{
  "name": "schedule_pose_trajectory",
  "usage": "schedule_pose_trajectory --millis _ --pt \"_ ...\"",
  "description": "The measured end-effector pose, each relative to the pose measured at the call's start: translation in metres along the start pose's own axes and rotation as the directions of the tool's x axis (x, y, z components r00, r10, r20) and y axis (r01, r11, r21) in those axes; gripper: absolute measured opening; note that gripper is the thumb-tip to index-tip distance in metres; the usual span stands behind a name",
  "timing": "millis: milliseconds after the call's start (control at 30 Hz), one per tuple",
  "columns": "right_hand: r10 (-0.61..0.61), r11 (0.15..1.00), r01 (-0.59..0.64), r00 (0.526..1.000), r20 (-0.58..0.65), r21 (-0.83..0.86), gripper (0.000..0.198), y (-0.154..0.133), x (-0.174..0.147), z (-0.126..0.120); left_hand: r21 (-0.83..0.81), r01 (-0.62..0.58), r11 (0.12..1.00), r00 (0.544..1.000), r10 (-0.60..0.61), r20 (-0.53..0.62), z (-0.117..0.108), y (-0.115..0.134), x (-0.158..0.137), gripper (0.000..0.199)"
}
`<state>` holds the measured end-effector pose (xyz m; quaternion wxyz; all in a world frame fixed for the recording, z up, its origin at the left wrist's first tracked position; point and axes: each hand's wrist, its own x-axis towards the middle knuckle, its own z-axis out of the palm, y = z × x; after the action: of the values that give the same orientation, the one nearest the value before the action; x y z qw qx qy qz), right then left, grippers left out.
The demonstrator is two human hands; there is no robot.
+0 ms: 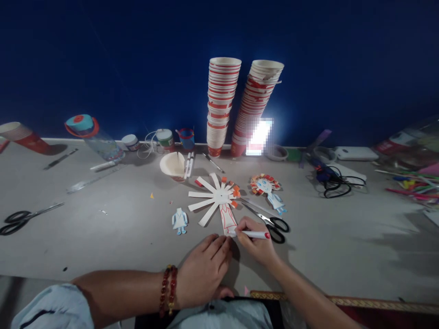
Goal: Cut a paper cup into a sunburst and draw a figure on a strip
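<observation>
My right hand [255,240] grips a white marker with a red end [255,234], its tip at the lower part of a red-outlined dress drawing on a paper strip [227,218]. That strip belongs to a cut paper cup [221,196] spread flat like a sunburst, with several strips curled into orange rolls on its right. My left hand [207,265] lies flat, fingers stretched, by the strip's lower end. Left of it is a blue-edged paper dress cutout [179,221]. Beyond my right hand lie black-handled scissors [269,220] and a finished-looking paper doll [267,189].
Two tall stacks of paper cups [223,105] stand at the back, beside a pixelated bright patch. Around are a cut cup [172,164], two markers [188,165], a water bottle [94,135], more scissors [29,219], a black cable [338,183] and colourful sticks [411,185].
</observation>
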<state>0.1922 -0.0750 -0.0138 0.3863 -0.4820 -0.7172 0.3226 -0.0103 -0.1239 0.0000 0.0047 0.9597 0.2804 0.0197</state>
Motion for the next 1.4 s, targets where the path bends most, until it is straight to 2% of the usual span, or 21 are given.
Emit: schedule_pose_trajectory --millis 133,633,1400 --pt "0.026 1.000 -0.025 0.998 -0.060 0.015 0.019 0.0001 0.0000 -0.0001 -0.006 -0.002 1.000 1.000 0.002 -0.008 0.0005 0.0003 0.0000 0.082" --pt "0.031 0.999 -0.032 0.999 -0.031 -0.035 0.018 0.0010 0.0012 0.0011 -0.006 0.001 1.000 1.000 -0.001 -0.003 0.0006 0.0005 -0.0010 0.081" --pt "0.026 1.000 -0.026 0.999 -0.023 0.002 0.017 0.0003 0.0012 0.0013 0.015 0.000 1.000 1.000 0.000 -0.021 0.0022 0.0008 -0.0008 0.082"
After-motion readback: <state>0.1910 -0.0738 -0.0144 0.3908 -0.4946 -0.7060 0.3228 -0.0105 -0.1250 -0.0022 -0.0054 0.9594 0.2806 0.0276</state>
